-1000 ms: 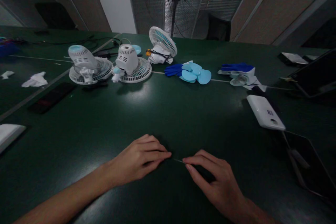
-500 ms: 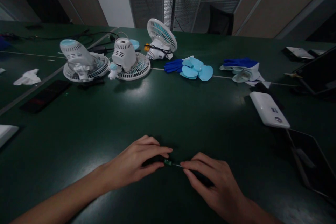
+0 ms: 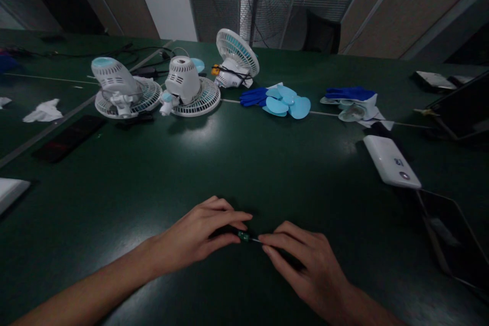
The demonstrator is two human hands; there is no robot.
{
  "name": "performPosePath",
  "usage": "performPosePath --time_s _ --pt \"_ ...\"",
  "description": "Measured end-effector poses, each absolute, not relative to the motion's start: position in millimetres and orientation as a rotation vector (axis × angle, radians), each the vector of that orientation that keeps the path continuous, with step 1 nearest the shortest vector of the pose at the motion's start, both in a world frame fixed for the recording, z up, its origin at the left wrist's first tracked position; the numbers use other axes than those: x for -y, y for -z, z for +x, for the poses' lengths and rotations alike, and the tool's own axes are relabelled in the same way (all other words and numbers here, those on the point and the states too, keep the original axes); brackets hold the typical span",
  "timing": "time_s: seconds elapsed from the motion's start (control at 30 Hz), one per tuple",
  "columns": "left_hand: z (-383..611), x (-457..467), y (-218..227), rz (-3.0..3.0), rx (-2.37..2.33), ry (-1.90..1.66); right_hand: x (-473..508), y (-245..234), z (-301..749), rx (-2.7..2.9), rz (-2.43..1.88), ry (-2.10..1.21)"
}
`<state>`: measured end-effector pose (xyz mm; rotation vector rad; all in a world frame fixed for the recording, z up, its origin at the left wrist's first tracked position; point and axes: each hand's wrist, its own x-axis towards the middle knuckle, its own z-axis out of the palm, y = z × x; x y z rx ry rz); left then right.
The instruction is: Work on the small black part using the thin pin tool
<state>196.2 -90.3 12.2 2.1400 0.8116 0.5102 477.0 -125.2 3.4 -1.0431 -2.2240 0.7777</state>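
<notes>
Low in the middle of the head view, a slim tool that looks like a screwdriver (image 3: 243, 236) lies between my hands, with a green part on the left and a thin metal shaft on the right. My left hand (image 3: 208, 229) has its thumb and fingers closed about the green end, and the palm side is in shadow. Thumb and forefinger of my right hand (image 3: 301, 260) pinch the shaft's other end. Whatever else sits inside the curled right fingers is hidden. Both hands stay low over the dark green table (image 3: 229, 168).
Two white fan heads (image 3: 114, 84) (image 3: 182, 81) lie face down at back left. Another white fan (image 3: 235, 61) leans behind them. Light-blue fan blades (image 3: 286, 102) and blue gloves (image 3: 252, 96) lie mid-back. On the right are a white box-like device (image 3: 391, 161) and a dark tablet-like panel (image 3: 456, 234).
My right hand has shifted slightly left, bringing its fingertips closer to the green part. My left hand has barely moved. The whole view has shifted a little.
</notes>
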Motion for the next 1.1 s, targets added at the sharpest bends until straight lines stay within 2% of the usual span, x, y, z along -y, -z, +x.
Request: performPosePath --time_s 0.27,1.1 --pt "197.0 89.5 -15.5 2.144 -0.819 -0.478 121.2 -10.5 477.5 2.076 -1.022 -0.882" --pt "196.2 90.4 -11.4 2.17 -0.807 -0.508 124.1 -4.5 473.2 2.232 -1.062 -0.717"
